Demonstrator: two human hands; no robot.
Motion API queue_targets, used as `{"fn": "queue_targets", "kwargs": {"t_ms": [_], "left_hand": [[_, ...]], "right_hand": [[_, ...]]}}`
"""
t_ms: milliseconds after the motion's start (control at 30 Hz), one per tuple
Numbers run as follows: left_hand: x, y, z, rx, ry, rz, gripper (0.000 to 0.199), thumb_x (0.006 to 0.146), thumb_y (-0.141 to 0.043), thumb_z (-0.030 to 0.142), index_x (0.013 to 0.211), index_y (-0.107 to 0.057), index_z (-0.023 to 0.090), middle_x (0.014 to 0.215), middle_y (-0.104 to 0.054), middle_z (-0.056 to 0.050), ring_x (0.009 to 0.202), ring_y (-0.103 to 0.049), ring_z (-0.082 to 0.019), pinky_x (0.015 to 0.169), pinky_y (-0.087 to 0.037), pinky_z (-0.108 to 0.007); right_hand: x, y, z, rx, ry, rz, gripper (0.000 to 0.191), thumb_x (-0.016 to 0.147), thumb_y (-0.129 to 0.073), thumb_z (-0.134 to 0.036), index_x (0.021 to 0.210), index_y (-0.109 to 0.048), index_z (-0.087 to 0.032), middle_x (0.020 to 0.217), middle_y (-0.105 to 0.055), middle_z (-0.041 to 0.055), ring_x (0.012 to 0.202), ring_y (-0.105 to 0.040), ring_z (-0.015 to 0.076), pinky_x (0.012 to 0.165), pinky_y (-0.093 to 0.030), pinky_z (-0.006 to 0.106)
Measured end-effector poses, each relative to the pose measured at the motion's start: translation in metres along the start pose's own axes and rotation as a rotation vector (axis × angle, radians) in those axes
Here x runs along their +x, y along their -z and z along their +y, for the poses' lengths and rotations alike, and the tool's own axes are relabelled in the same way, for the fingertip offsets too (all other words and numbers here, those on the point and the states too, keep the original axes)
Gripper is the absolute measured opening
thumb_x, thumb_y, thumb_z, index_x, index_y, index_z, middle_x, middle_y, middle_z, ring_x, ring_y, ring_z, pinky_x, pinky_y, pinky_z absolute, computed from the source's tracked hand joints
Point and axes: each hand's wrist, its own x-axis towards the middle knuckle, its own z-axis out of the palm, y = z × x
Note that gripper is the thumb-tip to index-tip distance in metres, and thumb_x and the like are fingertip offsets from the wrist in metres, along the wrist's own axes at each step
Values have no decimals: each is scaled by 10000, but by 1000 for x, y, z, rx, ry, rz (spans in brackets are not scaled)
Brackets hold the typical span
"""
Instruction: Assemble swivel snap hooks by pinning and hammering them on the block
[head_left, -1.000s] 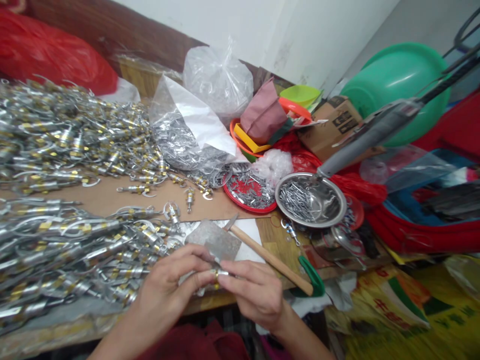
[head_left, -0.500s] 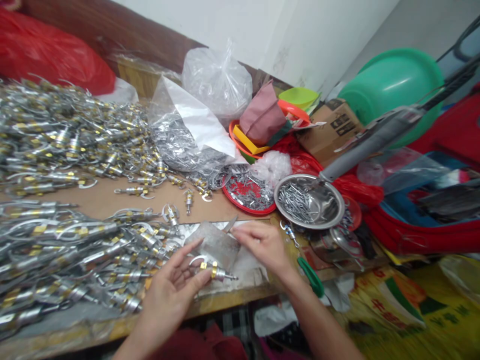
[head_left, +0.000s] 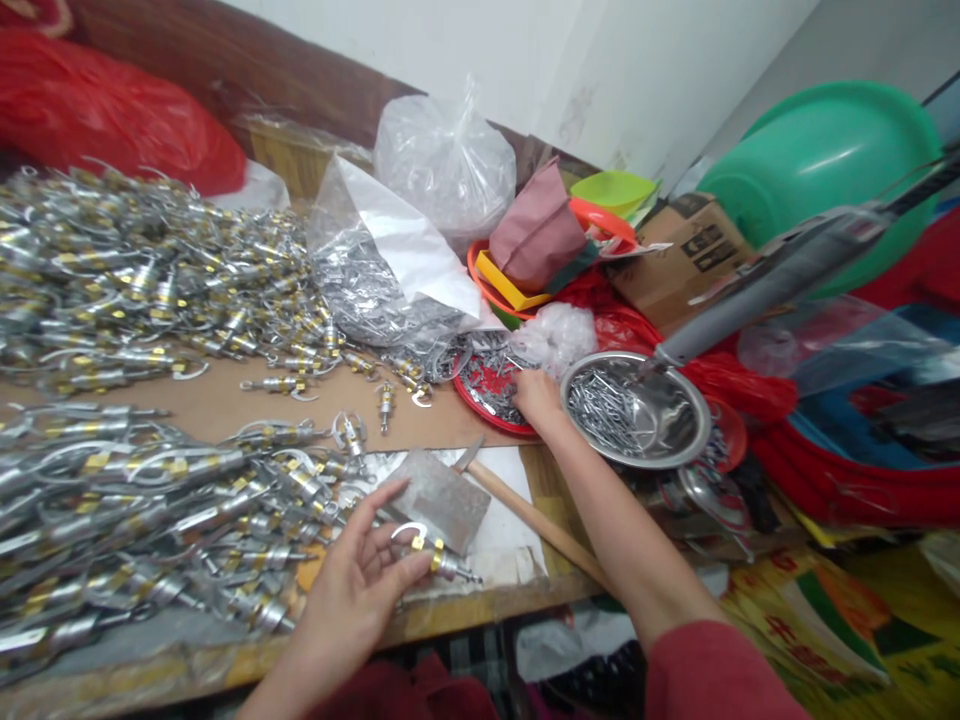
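My left hand [head_left: 367,575] grips a small silver metal fitting [head_left: 446,562] with brass-coloured bands and a curved arm, between thumb and fingers. Just beyond it lies a flat grey metal plate [head_left: 439,500] on pale paper. A hammer [head_left: 536,518] with a wooden handle rests beside the plate, its handle running under my right forearm. Over the right side of a red dish [head_left: 469,395] of small metal strips, my right hand [head_left: 538,402] reaches in with fingers drawn together. What is at its fingertips is too small to make out.
Similar fittings are heaped at the back left [head_left: 150,270] and front left [head_left: 165,510]. A steel bowl [head_left: 697,420] of metal pins stands right of the dish, with a grey tool [head_left: 772,285] slanting above it. Behind are a clear bag [head_left: 446,165] and a cardboard box [head_left: 686,255].
My right hand has moved from beside the hammer head up and away to the red dish, and the hammer's handle has come into view. My left hand still holds the fitting.
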Motion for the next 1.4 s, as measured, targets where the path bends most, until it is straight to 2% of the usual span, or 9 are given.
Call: {"fn": "queue_targets", "kwargs": {"t_ms": [267,367,467,567,667,800,933,1200,1400], "left_hand": [[3,-2,1,-34,7,81,717,549,-729,205,1168,-366,211,642,-625,38,620,-650,-159,620,-531,-259],[4,-2,2,-66,-21,110,731,523,-740,192,1154,-369,213,616,-619,50,592,-634,-150,612,-535,-275],[5,-2,2,-72,-29,123,740,512,-745,194,1151,-373,215,614,-620,51,583,-633,-151,604,-537,-283],[6,-1,0,-68,-35,111,736,519,-743,199,1154,-372,218,620,-623,47,595,-641,-157,606,-535,-279],[7,1,-2,-63,-35,96,731,523,-745,199,1152,-372,226,619,-622,48,604,-643,-158,609,-531,-276],[8,2,-3,-60,-32,85,737,524,-750,208,1158,-373,228,620,-619,47,602,-639,-164,604,-530,-292],[6,2,-2,-68,-55,68,723,542,-742,201,1160,-368,211,619,-634,35,589,-625,-146,583,-517,-260],[6,3,1,-87,-34,19,752,562,-729,170,1193,-319,177,627,-638,30,605,-615,-128,604,-499,-233],[7,3,-1,-83,-42,31,729,564,-729,182,1187,-352,183,631,-633,28,617,-626,-144,608,-510,-259]], "right_hand": [[1,-9,3,69,27,27,249,840,-506,-282,1045,-532,-144,1052,-558,66,917,-557,180,782,-462,381],[9,-8,8,161,55,75,232,716,-627,-171,946,-615,-141,942,-627,89,906,-581,226,781,-455,357],[5,-3,14,287,111,157,250,664,-598,-88,901,-658,-144,889,-662,101,890,-600,236,783,-451,316],[-24,5,11,436,208,237,238,744,-498,-118,928,-647,-148,907,-669,75,847,-616,177,766,-466,273],[-76,11,-4,569,351,271,193,778,-481,-161,869,-651,-175,876,-676,34,799,-622,131,727,-486,235],[-137,11,-29,857,790,378,245,772,-440,-84,807,-656,-194,795,-690,22,764,-625,119,708,-490,246],[-156,6,-45,730,1031,455,215,797,-453,-104,858,-644,-181,865,-690,28,824,-612,137,740,-468,281],[-159,4,-40,555,1016,428,224,801,-453,-109,911,-634,-180,942,-679,13,881,-588,173,759,-458,312],[-166,0,-36,584,999,362,254,826,-425,-110,982,-611,-184,993,-647,45,967,-543,173,824,-440,326]]}}
